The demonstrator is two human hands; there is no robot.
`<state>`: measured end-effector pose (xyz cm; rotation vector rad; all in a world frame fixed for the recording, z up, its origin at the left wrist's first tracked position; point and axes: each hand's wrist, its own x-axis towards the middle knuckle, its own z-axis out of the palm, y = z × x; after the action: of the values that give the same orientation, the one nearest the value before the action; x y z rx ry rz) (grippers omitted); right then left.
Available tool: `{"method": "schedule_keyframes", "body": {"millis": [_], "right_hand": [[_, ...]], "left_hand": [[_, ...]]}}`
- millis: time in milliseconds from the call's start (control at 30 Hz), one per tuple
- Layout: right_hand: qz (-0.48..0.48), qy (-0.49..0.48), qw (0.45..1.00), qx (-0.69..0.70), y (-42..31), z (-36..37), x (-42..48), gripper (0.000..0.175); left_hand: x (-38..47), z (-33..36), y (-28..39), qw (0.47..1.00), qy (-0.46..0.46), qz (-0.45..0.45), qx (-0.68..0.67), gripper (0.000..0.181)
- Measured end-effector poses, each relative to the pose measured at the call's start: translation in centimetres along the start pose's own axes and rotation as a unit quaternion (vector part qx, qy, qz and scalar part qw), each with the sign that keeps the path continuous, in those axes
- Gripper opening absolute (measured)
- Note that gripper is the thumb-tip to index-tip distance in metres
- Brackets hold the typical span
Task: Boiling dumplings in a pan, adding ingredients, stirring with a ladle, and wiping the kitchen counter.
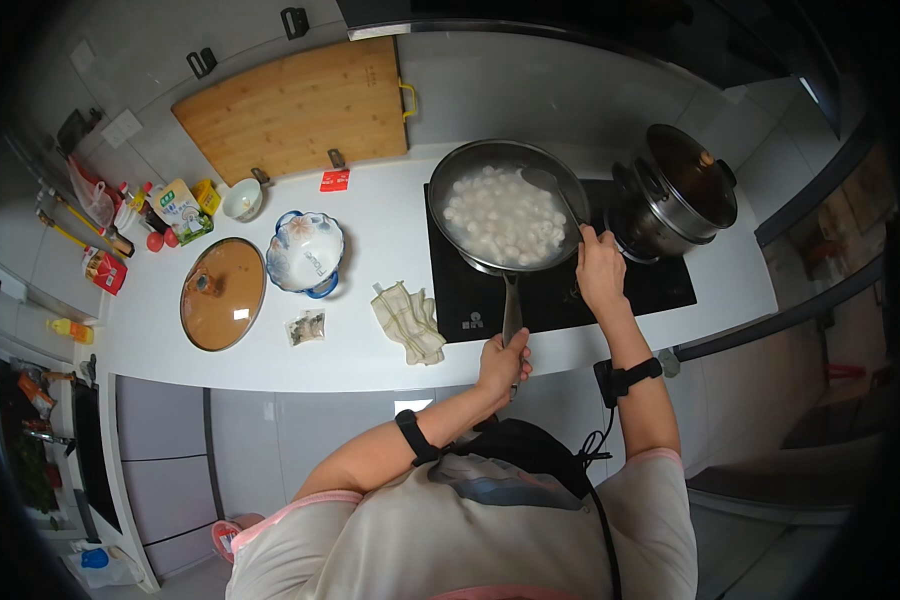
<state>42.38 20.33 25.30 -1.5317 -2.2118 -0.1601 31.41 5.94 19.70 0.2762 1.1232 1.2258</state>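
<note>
A deep frying pan (450, 161) sits on the left part of the black cooktop (480, 307), holding many pale dumpling-like pieces (506, 217) in cloudy liquid. My left hand (504, 362) is closed around the pan's metal handle (512, 307), which points towards me. With my right hand (601, 270) I grip the handle of a dark ladle or spatula (541, 178) at the pan's right side; its head rests in the liquid near the far right wall of the pan. A folded checked cloth (409, 322) lies left of the cooktop.
A lidded steel pot (664, 217) stands on the cooktop's right. On the left are a blue-rimmed floral bowl (305, 251), a glass lid (223, 300), a small packet (306, 328), a small bowl (242, 200) and seasoning packages (182, 210). A wooden cutting board (300, 105) leans against the wall.
</note>
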Motion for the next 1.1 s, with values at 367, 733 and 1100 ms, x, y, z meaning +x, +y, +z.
{"method": "schedule_keyframes", "body": {"millis": [367,733,1100], "right_hand": [[0.366,-0.167,0.737,0.544,0.0,0.9,-0.6,0.012],[0.386,-0.196,0.612,0.662,-3.0,0.4,-1.2,0.016],[0.164,-0.044,0.936,0.308,-2.1,-3.3,-2.9,0.025]], "left_hand": [[-0.2,-0.3,0.6,1.000,-0.012,-0.021,-0.010,0.025],[-0.1,-0.3,0.5,1.000,-0.005,-0.021,0.006,0.027],[-0.1,-0.4,0.5,1.000,-0.012,-0.020,0.008,0.026]]}}
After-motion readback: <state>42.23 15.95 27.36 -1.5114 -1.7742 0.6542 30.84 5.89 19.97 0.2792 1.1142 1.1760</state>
